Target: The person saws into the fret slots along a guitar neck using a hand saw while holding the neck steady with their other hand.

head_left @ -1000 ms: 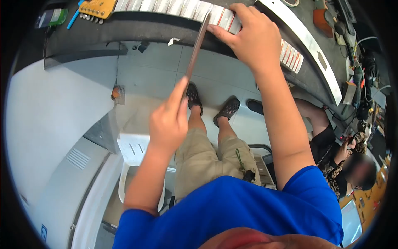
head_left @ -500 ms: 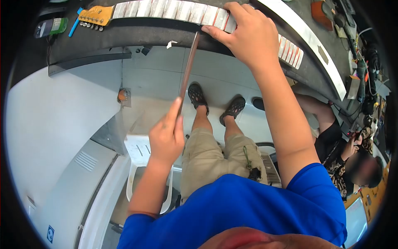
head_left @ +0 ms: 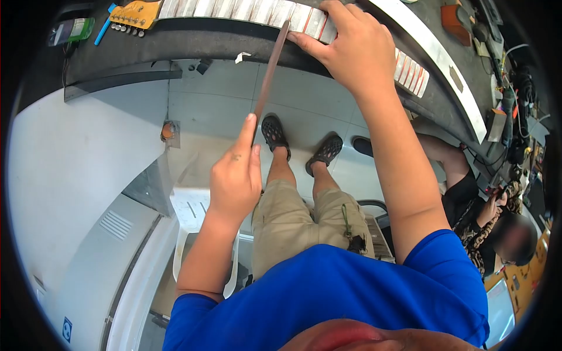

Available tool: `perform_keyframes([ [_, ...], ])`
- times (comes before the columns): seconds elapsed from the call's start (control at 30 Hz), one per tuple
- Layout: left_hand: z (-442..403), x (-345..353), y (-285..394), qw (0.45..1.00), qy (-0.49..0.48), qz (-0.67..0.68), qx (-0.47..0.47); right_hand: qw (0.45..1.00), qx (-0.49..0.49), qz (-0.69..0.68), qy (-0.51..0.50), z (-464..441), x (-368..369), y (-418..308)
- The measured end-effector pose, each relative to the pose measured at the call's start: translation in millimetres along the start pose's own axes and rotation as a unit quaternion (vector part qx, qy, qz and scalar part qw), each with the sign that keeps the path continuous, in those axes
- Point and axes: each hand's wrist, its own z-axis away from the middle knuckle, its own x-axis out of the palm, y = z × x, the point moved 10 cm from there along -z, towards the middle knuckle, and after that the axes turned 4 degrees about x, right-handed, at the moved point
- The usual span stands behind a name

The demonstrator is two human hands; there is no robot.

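My left hand (head_left: 235, 175) is closed around the near end of a slim, dark metal file (head_left: 271, 76), index finger stretched along it. The file's far tip rests on the near edge of a guitar neck (head_left: 231, 10), just left of my right thumb. White tape strips cover the fretboard, with red lines showing between some of them. My right hand (head_left: 362, 50) lies across the neck, thumb at the near edge and fingers over the top, gripping it. At the left end is the yellow-orange headstock (head_left: 136, 14) with metal tuners.
The neck lies on a dark workbench (head_left: 175, 38). Beyond it curves a long white straightedge-like bar (head_left: 436, 55). A green-and-clear bottle (head_left: 71, 32) and blue stick (head_left: 103, 30) are at left. Tools and cables crowd the right; another person (head_left: 462, 193) sits there. A white chair (head_left: 190, 207) stands below.
My left hand has pushed the file forward and up, so its tip has moved from below the neck's near edge onto the edge. My right hand stays on the neck.
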Motion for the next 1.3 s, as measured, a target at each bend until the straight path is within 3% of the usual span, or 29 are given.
perform_keyframes([
  [0.27, -126, 12, 26, 0.995, 0.058, 0.027, 0.072, 1.0, -0.002, 0.003, 0.0, 3, 3, 1],
  [0.3, -112, 13, 22, 0.996, 0.046, 0.023, 0.069, 1.0, -0.001, 0.002, -0.003, 4, 2, 0],
  [0.37, -56, 12, 9, 1.0, -0.002, 0.014, -0.027, 1.0, -0.006, 0.001, 0.0, -2, -2, 0],
  [0.43, -9, 12, 0, 0.999, 0.026, 0.021, 0.0, 1.0, -0.005, 0.008, -0.002, 0, 0, 3],
  [0.5, -9, 10, 8, 0.997, 0.055, 0.015, 0.059, 1.0, -0.003, 0.007, 0.01, 3, -1, 4],
  [0.57, -61, 13, 11, 0.998, 0.008, 0.048, -0.028, 1.0, -0.006, 0.009, 0.011, 2, 0, 1],
  [0.63, -120, 13, 27, 0.99, 0.077, 0.019, 0.113, 1.0, -0.008, 0.001, 0.026, 1, -2, 1],
  [0.67, -138, 13, 32, 0.993, 0.066, 0.012, 0.096, 1.0, -0.008, -0.003, 0.025, 5, -1, 2],
  [0.73, -121, 12, 25, 0.998, 0.035, 0.022, 0.055, 1.0, -0.005, 0.006, 0.002, 11, 3, 1],
  [0.87, -1, 11, -4, 0.996, 0.052, 0.048, 0.058, 1.0, -0.014, -0.02, -0.009, -1, -4, 2],
  [0.97, -27, 7, 17, 0.992, 0.081, 0.031, 0.089, 1.0, -0.01, -0.011, 0.009, 2, -3, 2],
  [1.13, -143, 17, 23, 0.999, 0.011, 0.042, -0.01, 1.0, 0.002, -0.004, -0.003, 4, -1, 4],
  [1.17, -132, 14, 24, 0.996, 0.049, 0.023, 0.065, 1.0, -0.001, -0.003, -0.008, 2, -1, 1],
  [1.3, -7, 12, -12, 0.999, 0.009, 0.043, -0.027, 1.0, -0.01, 0.005, -0.013, 0, -1, 3],
])
